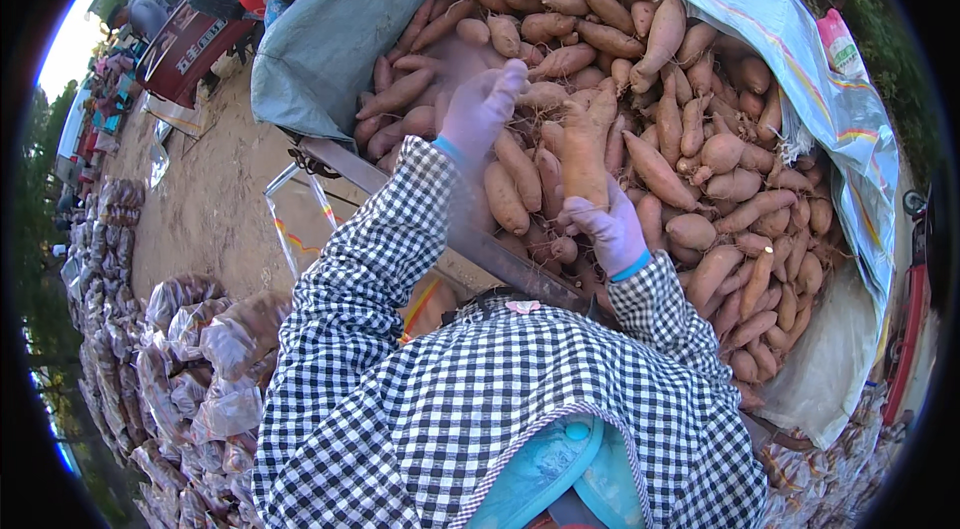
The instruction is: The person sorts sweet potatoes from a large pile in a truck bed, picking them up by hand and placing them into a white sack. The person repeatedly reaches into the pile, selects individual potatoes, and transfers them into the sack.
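Note:
A large heap of sweet potatoes (660,169) lies before me on a metal-edged bed. My right hand (611,221), in a pale purple glove with a blue cuff, grips the lower end of a thick, light orange sweet potato (583,154) held upright over the heap. My left hand (484,109), in a like glove, is raised above the left part of the heap, its fingers bent and partly blurred. No sweet potato can be made out in it. Both sleeves are black-and-white checked.
A metal rail (510,263) runs between me and the heap. Grey-blue sheeting (322,49) and a pale woven sheet (810,64) flank the heap. Bagged produce (232,334) stands at lower left. Other people stand at upper left by a dark red vehicle (191,49).

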